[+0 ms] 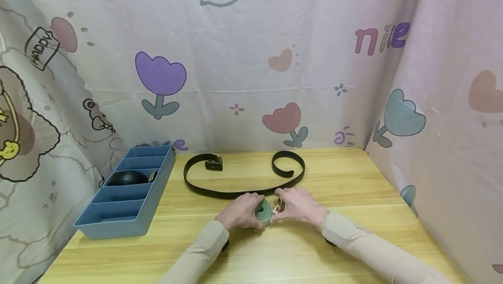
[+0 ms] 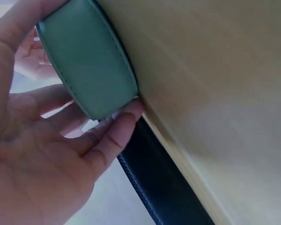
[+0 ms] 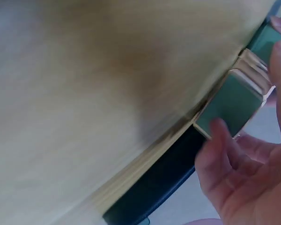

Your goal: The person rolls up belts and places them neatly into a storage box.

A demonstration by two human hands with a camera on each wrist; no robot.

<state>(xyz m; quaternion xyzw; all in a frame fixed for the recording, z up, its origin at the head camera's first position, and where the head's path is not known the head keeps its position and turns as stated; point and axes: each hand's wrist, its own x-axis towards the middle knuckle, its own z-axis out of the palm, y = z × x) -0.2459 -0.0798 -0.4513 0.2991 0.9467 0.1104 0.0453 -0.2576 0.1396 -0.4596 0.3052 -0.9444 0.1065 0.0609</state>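
Note:
A green belt (image 1: 263, 209) stands on its edge on the table, rolled into a tight coil with its gold-coloured buckle (image 1: 280, 204) on the right side. My left hand (image 1: 241, 211) holds the coil from the left, fingers and thumb curved around it. In the left wrist view, the belt's stitched outer face (image 2: 86, 56) sits between those fingers. From the other side, my right hand (image 1: 300, 205) holds the buckle end between thumb and fingers. The right wrist view shows the metal buckle frame (image 3: 253, 70) and a green strap piece (image 3: 229, 103) beside the fingertips.
A black belt (image 1: 220, 195) lies just behind the hands, curled at its right end, with its buckle (image 1: 214, 164) at the left end. On the left stands a blue-grey divided box (image 1: 157, 201) holding a coiled black belt (image 1: 127, 178). Patterned curtains (image 1: 235, 57) surround the wooden table (image 1: 334, 179).

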